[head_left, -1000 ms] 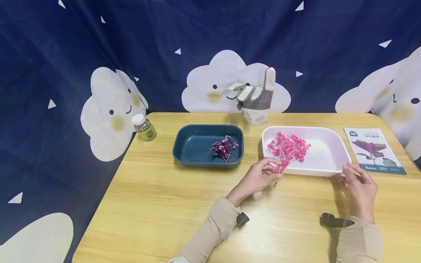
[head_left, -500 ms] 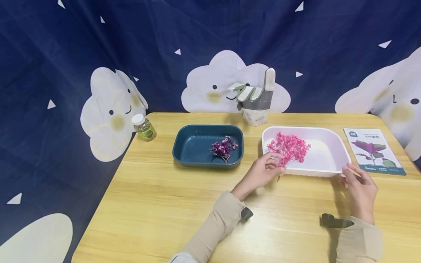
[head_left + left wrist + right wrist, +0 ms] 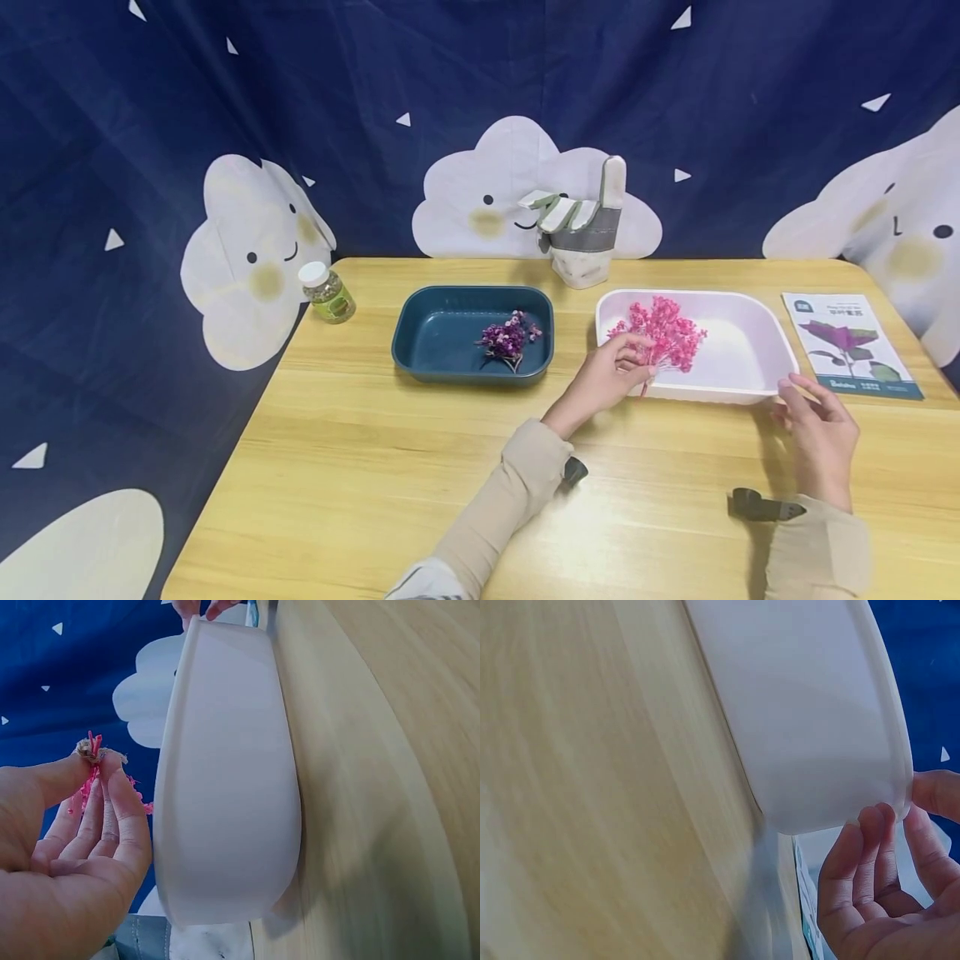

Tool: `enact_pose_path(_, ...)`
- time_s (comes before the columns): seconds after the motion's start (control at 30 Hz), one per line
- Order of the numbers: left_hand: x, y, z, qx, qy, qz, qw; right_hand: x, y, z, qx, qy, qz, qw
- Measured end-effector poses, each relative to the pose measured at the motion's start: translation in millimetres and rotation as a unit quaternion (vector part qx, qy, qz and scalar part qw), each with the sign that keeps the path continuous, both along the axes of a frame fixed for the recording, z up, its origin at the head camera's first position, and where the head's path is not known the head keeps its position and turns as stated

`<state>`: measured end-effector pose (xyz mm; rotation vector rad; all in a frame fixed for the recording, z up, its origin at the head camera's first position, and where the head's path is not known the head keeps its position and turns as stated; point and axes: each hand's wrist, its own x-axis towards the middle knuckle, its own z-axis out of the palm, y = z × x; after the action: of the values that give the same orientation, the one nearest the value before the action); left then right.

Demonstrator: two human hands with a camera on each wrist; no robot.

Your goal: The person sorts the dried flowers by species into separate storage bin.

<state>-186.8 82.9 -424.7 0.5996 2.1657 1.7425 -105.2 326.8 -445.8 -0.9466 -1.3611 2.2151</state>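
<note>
My left hand (image 3: 606,379) pinches a bunch of dried pink flowers (image 3: 673,333) by its stems, over the near left edge of the white tray (image 3: 742,346). In the left wrist view, rough twine (image 3: 85,751) is wrapped round the stem ends between thumb and fingertips. The blossoms spread over the tray's left part; whether they touch its floor cannot be told. My right hand (image 3: 821,429) holds the tray's near right corner. From the right wrist, thumb and index finger meet at the rim (image 3: 901,769), and other fingertips lie against the outer wall.
Left of the white tray, a dark teal tray (image 3: 431,333) holds a small purple flower bunch (image 3: 506,337). A lidded jar (image 3: 328,293) stands at the table's far left corner. A work glove (image 3: 583,237) stands upright behind the trays. A plant booklet (image 3: 853,343) lies at the right.
My left hand has moved right and slightly away from me, carrying the pink flowers' stems further in over the white tray's edge. The right hand stays at the corner.
</note>
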Motion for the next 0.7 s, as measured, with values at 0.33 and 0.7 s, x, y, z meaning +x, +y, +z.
enact_pose_path(0.33, -7.0, 6.3, -1.6, -0.013, 0.006, 0.005, 0.9999, -1.7, -1.2, 1.1, 0.002, 0.009, -0.006, 0.9999)
enact_pose_path(0.7, -14.3, 17.8, -4.4, -0.03, 0.013, 0.008, 0.9994, 0.0, -0.2, -0.2, -0.009, 0.007, -0.003, 0.9999)
